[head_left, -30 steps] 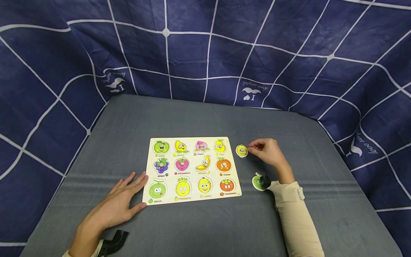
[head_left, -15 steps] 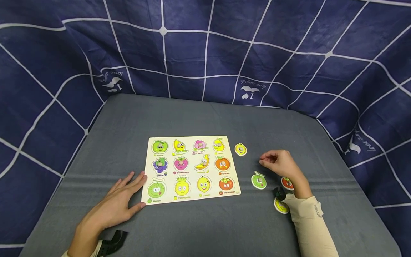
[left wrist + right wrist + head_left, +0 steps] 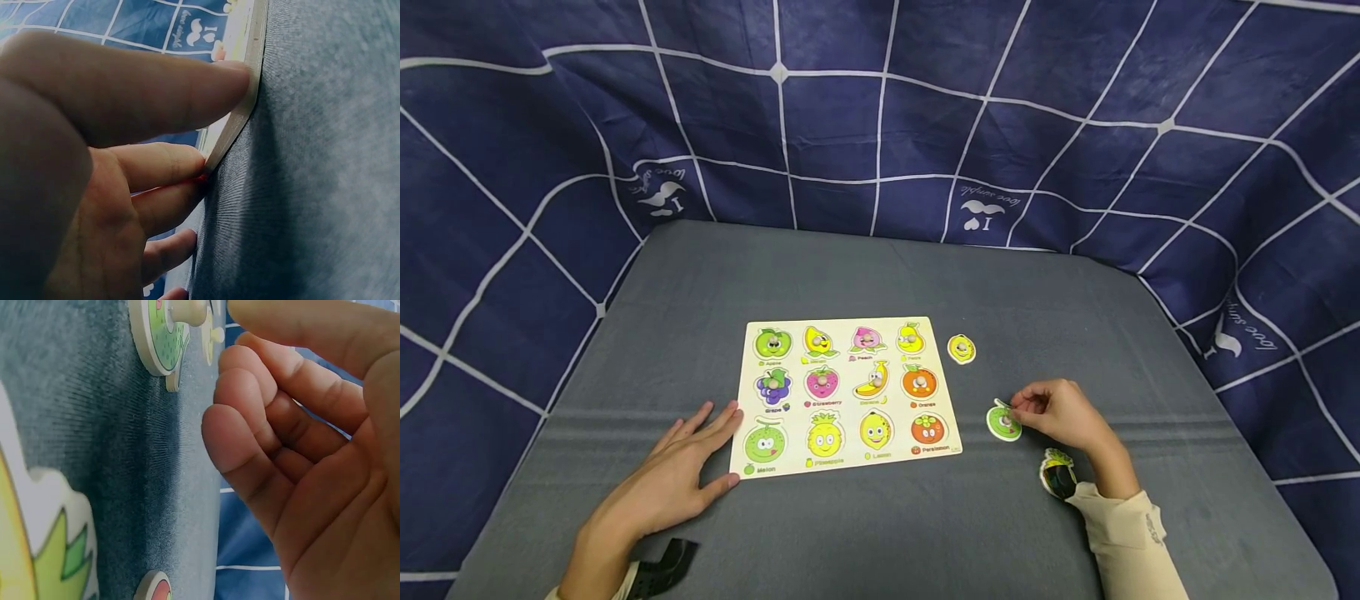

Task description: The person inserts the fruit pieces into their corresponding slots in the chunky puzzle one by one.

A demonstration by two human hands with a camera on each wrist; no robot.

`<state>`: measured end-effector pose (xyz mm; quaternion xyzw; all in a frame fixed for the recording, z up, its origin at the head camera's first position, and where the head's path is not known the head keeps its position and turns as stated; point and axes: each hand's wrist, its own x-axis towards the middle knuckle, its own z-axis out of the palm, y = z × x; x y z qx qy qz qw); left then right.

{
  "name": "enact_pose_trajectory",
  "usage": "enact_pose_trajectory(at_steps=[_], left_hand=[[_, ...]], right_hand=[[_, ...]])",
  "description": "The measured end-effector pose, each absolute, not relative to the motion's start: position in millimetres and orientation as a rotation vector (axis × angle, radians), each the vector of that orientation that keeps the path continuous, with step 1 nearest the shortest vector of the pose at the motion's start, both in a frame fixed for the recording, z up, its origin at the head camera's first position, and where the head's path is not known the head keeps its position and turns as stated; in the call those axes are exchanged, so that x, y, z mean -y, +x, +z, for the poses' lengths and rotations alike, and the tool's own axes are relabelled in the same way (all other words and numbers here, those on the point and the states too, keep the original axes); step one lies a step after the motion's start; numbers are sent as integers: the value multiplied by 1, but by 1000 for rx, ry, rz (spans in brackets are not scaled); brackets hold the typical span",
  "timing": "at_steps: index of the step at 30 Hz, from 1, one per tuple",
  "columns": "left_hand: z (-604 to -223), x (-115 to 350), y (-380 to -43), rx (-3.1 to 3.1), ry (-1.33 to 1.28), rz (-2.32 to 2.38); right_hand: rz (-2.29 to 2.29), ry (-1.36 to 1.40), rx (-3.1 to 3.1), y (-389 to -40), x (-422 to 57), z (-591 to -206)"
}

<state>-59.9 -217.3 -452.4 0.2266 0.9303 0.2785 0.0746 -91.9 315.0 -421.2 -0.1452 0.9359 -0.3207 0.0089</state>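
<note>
A cream fruit puzzle board (image 3: 852, 433) lies on the grey cloth; knobs stand on the fruits of its upper two rows. My left hand (image 3: 666, 479) rests at the board's left edge, fingers extended; in the left wrist view its thumb (image 3: 206, 94) touches the edge. My right hand (image 3: 1067, 417) is at the green melon piece (image 3: 1002, 425), fingers loosely bent. In the right wrist view the thumb and fingertips are close to the melon's wooden knob (image 3: 190, 309), with a small gap showing.
Beyond the melon lies a yellow lemon piece (image 3: 962, 349). A pineapple piece (image 3: 1057, 458) is partly covered by the black wrist camera (image 3: 1062, 482). The right wrist view shows part of a red piece (image 3: 159, 590). A blue grid-patterned curtain (image 3: 880, 125) surrounds the table.
My right hand has left the lemon piece, drawn back to the right, then come down to the melon piece. The lemon stays lying on the cloth. My left hand stays at the board.
</note>
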Motion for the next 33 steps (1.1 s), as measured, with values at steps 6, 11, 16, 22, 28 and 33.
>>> enact_pose_trajectory(at_steps=[6,11,16,22,28,33], left_hand=[[-452,217,-59,-2815,707,831],[-453,217,-59,-2809,696,829],[-453,217,-58,-2812,694,829],[-452,217,-58,-2797,678,848],[-453,218,-57,-2808,689,850],[-453,218,-57,-2816,687,846]], right_hand=[[-941,-444,-2892,-88,-315,-422],[-935,-466,-2876,-86,-315,-424],[-922,-449,-2860,-86,-314,-426],[-912,-431,-2863,-86,-314,-427],[-920,-439,-2856,-86,-314,-428],[-912,-448,-2855,-86,-314,-427]])
